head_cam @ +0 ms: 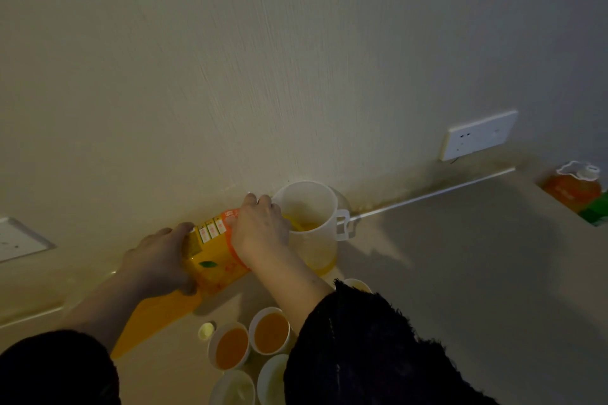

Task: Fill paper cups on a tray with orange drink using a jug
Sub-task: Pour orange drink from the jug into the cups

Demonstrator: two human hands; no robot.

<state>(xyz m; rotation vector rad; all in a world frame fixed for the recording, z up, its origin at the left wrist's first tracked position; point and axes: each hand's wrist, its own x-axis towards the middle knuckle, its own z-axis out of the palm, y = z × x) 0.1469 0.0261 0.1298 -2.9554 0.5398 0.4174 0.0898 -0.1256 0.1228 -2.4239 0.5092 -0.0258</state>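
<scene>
Cream textured wall (296, 59), stained along its base. White socket plate (478, 135) at right, another plate (19, 238) at left. Beige table (460, 256) abuts the wall. Lighting dim.

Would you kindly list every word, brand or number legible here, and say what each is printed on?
Nothing here can be read.
On the tilted drink bottle: white label panels with red print, too blurred to read.
On the second bottle, far right: pale label marks, too blurred.
On the jug, paper cups and wall socket: no text visible.
</scene>
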